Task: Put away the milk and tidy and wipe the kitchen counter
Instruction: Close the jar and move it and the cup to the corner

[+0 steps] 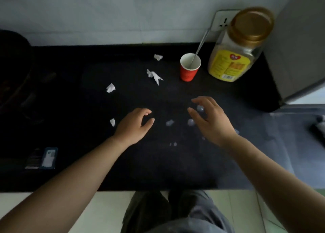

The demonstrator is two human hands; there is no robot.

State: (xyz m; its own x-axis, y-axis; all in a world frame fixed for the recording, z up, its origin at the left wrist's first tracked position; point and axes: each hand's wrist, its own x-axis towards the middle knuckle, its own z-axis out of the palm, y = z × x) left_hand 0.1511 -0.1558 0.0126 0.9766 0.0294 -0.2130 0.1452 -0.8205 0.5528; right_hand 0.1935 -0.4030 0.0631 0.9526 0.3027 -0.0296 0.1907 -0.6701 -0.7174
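Observation:
A black counter (pixel 88 109) runs across the view. At its back right stands a clear jar of milk powder (pixel 239 46) with a gold lid and yellow label. Beside it is a red paper cup (pixel 189 69) holding a metal spoon (pixel 200 46). Several crumpled white paper scraps lie about, such as one (pixel 154 75) near the cup and one (pixel 110 88) further left. My left hand (pixel 135 125) hovers over the counter, fingers curled apart, holding nothing. My right hand (pixel 209 120) is spread open above small pale scraps (pixel 169 122).
A grey appliance (pixel 299 48) stands at the right end of the counter. A wall socket (pixel 223 21) sits behind the jar. A dark object (pixel 15 74) fills the left end, and a small packet (pixel 48 158) lies near the front left edge.

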